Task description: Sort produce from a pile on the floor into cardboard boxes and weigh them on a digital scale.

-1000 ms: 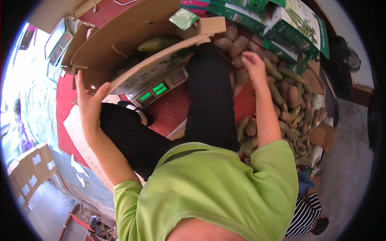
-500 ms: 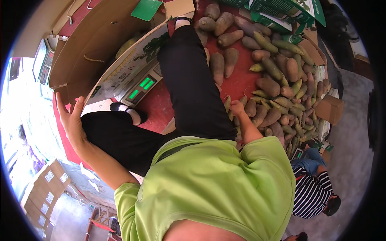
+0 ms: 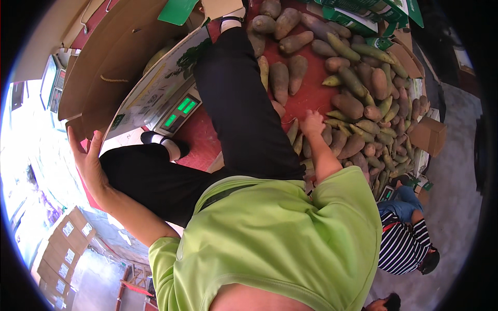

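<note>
My left hand (image 3: 92, 168) has its fingers and thumb spread at the near corner of a large open cardboard box (image 3: 98, 62), touching its edge. To the right, my right hand (image 3: 313, 123) is held low over the red surface, its fingers curled downward beside a heap of oblong green and reddish-brown produce (image 3: 350, 106). Whatever may be in those fingers is hidden, and a thin pale strand lies just left of them. Between box and my leg sits a weighing scale (image 3: 179, 114) with a lit green display. A yellowish oblong piece shows partly inside the box.
My legs in black trousers (image 3: 233, 98) straddle the box's near corner. Green printed cartons (image 3: 358, 18) stand at the far right. A small brown carton (image 3: 428, 136) lies beside the heap. At lower right is a person in a striped shirt (image 3: 404, 246). Stacked cartons (image 3: 65, 254) stand at lower left.
My right hand has moved forward and slightly right, from the heap's near edge to over the red surface. My left hand stays at the box corner. The view has shifted slightly.
</note>
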The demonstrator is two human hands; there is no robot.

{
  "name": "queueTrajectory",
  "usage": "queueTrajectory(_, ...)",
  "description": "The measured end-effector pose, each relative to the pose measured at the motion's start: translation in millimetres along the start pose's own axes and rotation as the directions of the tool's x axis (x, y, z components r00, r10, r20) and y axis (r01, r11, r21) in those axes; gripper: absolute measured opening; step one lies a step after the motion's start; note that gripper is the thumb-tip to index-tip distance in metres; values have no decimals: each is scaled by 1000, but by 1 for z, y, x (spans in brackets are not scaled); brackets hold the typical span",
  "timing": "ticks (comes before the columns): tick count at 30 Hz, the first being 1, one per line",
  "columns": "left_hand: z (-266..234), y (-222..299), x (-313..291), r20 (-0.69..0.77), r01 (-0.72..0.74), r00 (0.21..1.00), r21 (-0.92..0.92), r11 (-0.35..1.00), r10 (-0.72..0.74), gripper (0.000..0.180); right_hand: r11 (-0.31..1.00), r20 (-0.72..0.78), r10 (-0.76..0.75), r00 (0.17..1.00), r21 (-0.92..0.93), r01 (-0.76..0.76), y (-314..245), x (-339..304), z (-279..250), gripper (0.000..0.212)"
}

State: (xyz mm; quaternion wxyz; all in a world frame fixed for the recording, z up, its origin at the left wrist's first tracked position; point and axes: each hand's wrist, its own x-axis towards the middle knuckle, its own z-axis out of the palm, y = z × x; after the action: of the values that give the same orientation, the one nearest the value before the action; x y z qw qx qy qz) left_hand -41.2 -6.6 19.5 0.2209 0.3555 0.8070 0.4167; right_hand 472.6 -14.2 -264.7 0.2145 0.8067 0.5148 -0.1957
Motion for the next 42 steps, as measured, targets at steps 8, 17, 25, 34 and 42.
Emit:
queueTrajectory(8, -1, -2, 8, 0, 43, 999, -56, 998, -43, 82, 978, 92, 191, 977, -103, -182, 95, -18, 37, 77)
queueTrajectory(17, -2, -11, 9, 1, 48, 999, -98, 994, -48, 86, 965, 36, 229, 973, -138, -223, 92, 3, 44, 65)
queueTrajectory(25, -4, -9, 10, -4, 69, 998, -83, 994, -70, 89, 610, 84, 337, 938, 739, -285, 125, 41, 57, 54)
queueTrajectory(34, -4, -5, 5, -21, 4, 1000, -85, 996, -6, 89, -104, 27, 37, 999, 994, -23, 31, 7, -95, 51)
queueTrajectory(42, -6, -5, 5, -21, -19, 1000, -48, 999, 18, 88, -295, -549, -432, 716, 836, 463, -111, -58, -310, 54)
